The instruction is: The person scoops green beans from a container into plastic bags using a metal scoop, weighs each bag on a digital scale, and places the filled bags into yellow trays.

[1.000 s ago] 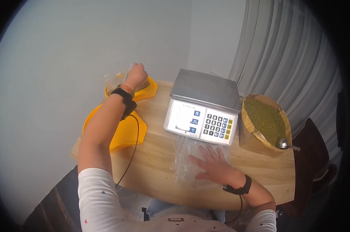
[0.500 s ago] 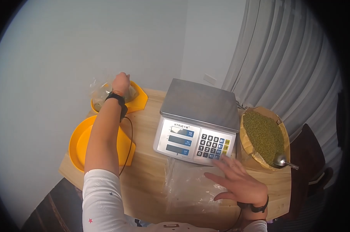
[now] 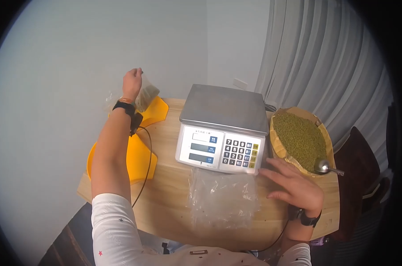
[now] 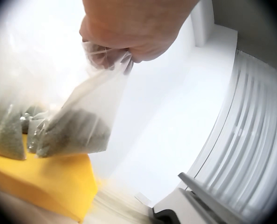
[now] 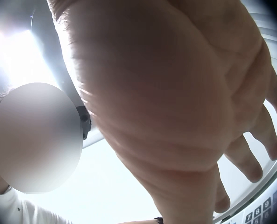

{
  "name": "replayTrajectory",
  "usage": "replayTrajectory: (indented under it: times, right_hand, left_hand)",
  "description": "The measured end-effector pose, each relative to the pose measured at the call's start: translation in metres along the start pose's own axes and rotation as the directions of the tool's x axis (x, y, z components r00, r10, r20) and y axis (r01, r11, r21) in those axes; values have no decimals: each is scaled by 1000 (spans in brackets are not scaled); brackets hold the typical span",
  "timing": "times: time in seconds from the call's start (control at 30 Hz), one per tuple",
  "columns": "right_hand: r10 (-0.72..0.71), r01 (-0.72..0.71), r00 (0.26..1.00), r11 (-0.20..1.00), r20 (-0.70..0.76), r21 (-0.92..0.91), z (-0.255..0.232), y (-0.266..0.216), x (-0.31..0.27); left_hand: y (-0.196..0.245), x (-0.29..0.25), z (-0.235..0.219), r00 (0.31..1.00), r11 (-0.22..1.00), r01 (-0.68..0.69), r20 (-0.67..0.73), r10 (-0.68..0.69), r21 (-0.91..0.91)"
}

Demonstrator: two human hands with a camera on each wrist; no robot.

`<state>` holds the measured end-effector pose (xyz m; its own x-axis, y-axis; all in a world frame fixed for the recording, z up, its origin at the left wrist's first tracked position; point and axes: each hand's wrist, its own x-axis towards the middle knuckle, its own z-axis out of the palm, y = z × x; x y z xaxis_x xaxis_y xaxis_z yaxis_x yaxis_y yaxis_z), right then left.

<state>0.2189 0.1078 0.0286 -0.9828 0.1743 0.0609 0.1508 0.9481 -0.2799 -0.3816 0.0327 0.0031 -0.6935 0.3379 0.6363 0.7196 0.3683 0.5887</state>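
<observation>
High over the far yellow scoop-shaped tray, the left hand pinches the top of a clear bag. In the left wrist view that bag hangs from the curled fingers with greenish-grey contents at its bottom, and another filled bag rests at the yellow tray. Fingers spread, the right hand is by the lower right corner of the scale and holds nothing. Flat clear plastic bags lie in front of the scale.
A paper sack of green beans stands right of the scale, with a metal scoop in it. A second yellow tray lies at the near left, partly behind the left forearm. A cable hangs from the left wrist. Behind are a wall and curtain.
The left hand has risen from the far yellow tray with a filled bag. From over the plastic bags, the right hand has moved right, beside the scale's corner. The head view has shifted.
</observation>
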Motion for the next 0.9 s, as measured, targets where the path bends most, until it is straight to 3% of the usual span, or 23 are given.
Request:
replayTrajectory:
  times: [0.17,0.23,0.3,0.37,0.43,0.5,0.57,0.6,0.7,0.8,0.83,0.9]
  right_hand:
    - [-78,83,996,985,-39,150,-13,-2,3]
    - [-85,78,996,962,18,262,-17,-2,7]
    - [-72,74,997,955,-18,287,-8,9,15]
    - [-223,255,963,935,-148,248,7,31,22]
    - [-192,240,966,916,-173,321,8,37,29]
    - [-160,228,967,893,-199,389,12,40,33]
    - [-43,149,980,803,-193,577,17,45,37]
    - [-22,143,978,802,-210,581,23,52,42]
    - [99,108,963,706,-249,700,39,70,53]
    - [79,251,942,476,-326,843,40,73,52]
    - [88,255,939,474,-333,843,38,73,52]
    - [182,406,885,148,-429,902,31,75,51]
  left_hand:
    - [56,3,-31,992,990,-123,28,125,-72]
    - [88,-5,-44,989,987,-114,85,124,-114]
    - [123,-14,-57,980,981,-107,146,132,-164]
    - [160,-30,-65,962,962,-87,230,149,-257]
    - [194,-41,-63,943,948,-129,258,208,-292]
    - [240,-62,-77,900,940,-22,402,167,-342]
    - [282,-84,-75,878,920,-25,432,207,-391]
    - [299,-92,-74,855,909,-26,462,236,-416]
    - [352,-121,-64,804,877,-49,502,318,-477]
    - [397,-146,-45,766,823,-58,504,399,-564]
    - [408,-152,-39,753,791,-45,500,428,-610]
    - [427,-161,-26,724,769,-26,518,455,-639]
